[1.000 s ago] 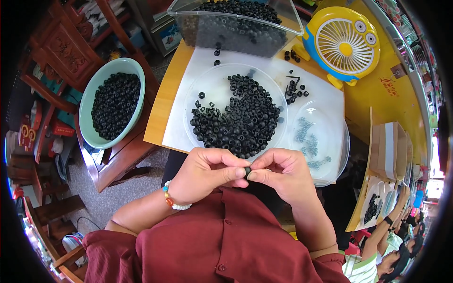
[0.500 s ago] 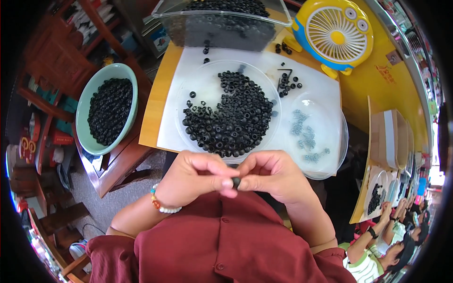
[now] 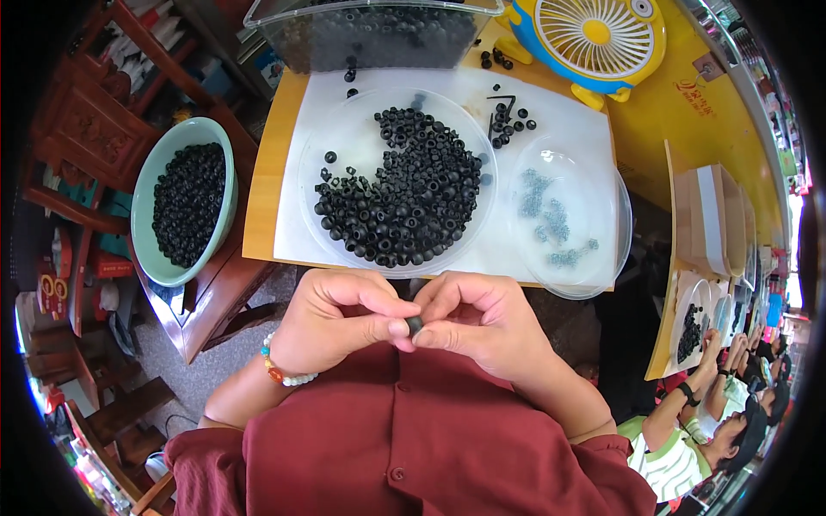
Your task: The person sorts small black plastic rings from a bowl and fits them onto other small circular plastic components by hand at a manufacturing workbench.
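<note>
Both of my hands meet in front of my chest, just off the near edge of the table. Between their fingertips is a small rounded black bead-like piece point(image 3: 415, 326). My left hand point(image 3: 348, 314) pinches it with thumb and forefinger, and a beaded bracelet circles that wrist. From the other side my right hand point(image 3: 482, 322) grips the same piece, thumb in front and fingers curled. Beyond the hands lies a round clear tray point(image 3: 311, 150) with many black bead-like pieces point(image 3: 422, 193) heaped on it. To its right, a clear dish point(image 3: 594, 279) holds small translucent bluish bits point(image 3: 544, 206).
A clear bin point(image 3: 370, 47) of black pieces stands at the back. Left of the table is a pale green bowl point(image 3: 228, 198) full of them. Behind the dish lie an L-shaped hex key point(image 3: 509, 101) and loose pieces. A yellow fan point(image 3: 594, 39) stands back right; co-workers sit right.
My view has shifted slightly, so table and trays sit higher and a little left in the picture. Both hands keep their pinch on the black piece, which seems slightly turned.
</note>
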Available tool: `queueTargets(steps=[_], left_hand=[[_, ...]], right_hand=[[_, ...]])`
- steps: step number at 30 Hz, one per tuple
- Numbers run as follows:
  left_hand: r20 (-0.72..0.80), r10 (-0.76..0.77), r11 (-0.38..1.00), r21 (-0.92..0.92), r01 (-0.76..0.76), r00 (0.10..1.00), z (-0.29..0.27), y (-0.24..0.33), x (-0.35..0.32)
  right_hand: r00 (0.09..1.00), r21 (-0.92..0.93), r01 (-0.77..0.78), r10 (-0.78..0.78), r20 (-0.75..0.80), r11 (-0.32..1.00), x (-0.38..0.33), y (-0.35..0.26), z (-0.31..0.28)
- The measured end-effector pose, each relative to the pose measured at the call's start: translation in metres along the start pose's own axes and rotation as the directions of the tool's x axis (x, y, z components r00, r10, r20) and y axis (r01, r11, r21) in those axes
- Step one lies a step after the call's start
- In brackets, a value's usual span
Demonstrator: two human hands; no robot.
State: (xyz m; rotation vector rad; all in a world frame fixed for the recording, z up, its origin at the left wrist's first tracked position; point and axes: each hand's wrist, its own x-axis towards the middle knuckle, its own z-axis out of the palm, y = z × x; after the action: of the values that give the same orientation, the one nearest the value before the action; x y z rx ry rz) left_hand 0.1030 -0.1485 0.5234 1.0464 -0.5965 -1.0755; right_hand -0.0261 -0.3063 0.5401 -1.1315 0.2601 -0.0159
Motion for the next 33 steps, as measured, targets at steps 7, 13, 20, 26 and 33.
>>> queueTargets(steps=[7, 13, 20, 26, 33], left_hand=[[-0.104, 0.022, 0.983, 0.184, -0.002, 0.994, 0.005, 0.014, -0.001], [-0.597, 0.435, 0.886, 0.418, -0.202, 0.674, -0.078, 0.033, -0.012], [-0.575, 0.716, 0.488, 0.818, 0.305, 0.395, -0.198, 0.055, -0.044], [-0.234, 0.784, 0.148, 0.97, 0.193, 0.575, -0.141, 0.046, 0.007], [0.293, 0.364, -0.347, 0.924, -0.163, 0.884, -0.096, 0.028, 0.082]], right_hand=[[0.99, -0.396, 0.065, -0.11, -0.093, 0.916, 0.001, 0.002, -0.008], [0.707, -0.873, -0.088, -0.588, -0.394, 0.479, 0.029, -0.01, -0.107], [0.829, -0.964, -0.225, -0.493, -0.266, 0.142, 0.047, -0.006, -0.112], [0.801, -0.953, -0.257, -0.516, -0.303, 0.162, 0.047, 0.0, -0.116], [0.716, -0.775, -0.229, -0.438, -0.544, 0.589, 0.031, -0.01, -0.11]])
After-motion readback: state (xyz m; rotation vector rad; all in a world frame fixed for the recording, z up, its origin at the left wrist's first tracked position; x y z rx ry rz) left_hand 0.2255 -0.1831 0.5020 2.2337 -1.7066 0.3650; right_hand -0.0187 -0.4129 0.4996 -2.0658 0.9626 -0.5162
